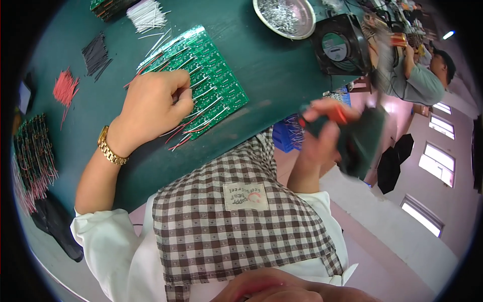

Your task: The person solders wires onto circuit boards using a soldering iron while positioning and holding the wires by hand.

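Observation:
A green circuit board panel lies tilted on the table, with rows of red, white and black wires across it. My left hand rests over the panel's left part, fingers curled closed; what they grip, if anything, is hidden. Off the table's right edge, my right hand is raised and wrapped round a dark green tool with an orange-red part, which looks like a heat gun. Motion smears both the hand and the tool.
Piles of red, black and white strips lie beyond my left hand. A bowl of small silvery parts and a black fan stand at the far right. Wired boards are stacked left. Another person sits at right.

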Demonstrator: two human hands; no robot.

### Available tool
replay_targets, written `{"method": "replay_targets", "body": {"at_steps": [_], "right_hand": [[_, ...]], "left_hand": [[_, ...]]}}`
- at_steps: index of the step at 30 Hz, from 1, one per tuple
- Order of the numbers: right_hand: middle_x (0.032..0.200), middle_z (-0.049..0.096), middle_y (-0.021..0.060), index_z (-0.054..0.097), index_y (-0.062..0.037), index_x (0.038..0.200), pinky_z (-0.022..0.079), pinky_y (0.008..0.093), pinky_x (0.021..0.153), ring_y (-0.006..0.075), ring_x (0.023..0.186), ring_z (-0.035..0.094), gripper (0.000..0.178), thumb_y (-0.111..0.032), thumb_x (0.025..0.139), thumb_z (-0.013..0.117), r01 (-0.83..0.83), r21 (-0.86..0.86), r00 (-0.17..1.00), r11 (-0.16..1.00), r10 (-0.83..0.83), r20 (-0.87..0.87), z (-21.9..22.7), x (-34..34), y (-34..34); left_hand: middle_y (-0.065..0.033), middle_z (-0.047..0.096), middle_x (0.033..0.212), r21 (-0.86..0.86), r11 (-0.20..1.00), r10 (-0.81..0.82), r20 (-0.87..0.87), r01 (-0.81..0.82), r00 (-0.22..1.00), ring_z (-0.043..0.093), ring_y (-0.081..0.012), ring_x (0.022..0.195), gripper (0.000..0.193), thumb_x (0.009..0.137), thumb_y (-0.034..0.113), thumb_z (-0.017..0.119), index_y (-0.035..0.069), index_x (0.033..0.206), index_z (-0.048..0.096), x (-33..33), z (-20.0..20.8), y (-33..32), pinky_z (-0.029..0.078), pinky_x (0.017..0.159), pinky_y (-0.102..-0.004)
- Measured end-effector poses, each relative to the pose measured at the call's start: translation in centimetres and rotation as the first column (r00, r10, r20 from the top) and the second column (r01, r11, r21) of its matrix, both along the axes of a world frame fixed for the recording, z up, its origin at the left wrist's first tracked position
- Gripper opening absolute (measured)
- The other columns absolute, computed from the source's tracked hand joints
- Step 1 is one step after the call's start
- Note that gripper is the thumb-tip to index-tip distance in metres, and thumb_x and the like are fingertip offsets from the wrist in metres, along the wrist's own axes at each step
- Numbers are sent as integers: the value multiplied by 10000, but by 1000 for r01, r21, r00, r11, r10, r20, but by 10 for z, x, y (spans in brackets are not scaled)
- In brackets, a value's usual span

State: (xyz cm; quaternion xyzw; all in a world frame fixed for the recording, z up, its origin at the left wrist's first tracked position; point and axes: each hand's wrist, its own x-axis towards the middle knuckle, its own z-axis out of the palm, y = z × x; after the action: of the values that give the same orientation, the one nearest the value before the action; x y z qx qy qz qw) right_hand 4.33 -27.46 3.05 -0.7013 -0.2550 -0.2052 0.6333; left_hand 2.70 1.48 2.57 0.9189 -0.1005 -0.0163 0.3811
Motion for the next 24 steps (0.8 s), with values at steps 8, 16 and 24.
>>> {"method": "replay_targets", "body": {"at_steps": [8,16,24], "right_hand": [[833,583,91,511,1,1177,444,238,553,116,660,545,269,-44,912,505,37,55,970,998,-23,-241,-7,-1,13],[822,631,116,542,10,1123,463,246,547,118,607,573,242,-2,882,556,-17,195,918,981,93,-386,-21,-18,10],[771,605,136,529,-5,1084,480,291,551,169,576,574,234,-151,902,541,5,567,757,824,367,-540,-26,-6,8]], "left_hand": [[-181,554,643,-10,999,-33,86,33,996,563,-332,566,106,784,86,580,-1,732,548,-9,3,2,438,535,-394],[-213,592,697,203,978,-51,-3,51,999,586,-400,661,142,839,127,575,3,770,576,-14,34,9,458,599,-459],[-133,621,681,48,988,129,239,-144,962,629,-215,590,47,848,37,634,3,881,625,-13,52,11,482,551,-302]]}}
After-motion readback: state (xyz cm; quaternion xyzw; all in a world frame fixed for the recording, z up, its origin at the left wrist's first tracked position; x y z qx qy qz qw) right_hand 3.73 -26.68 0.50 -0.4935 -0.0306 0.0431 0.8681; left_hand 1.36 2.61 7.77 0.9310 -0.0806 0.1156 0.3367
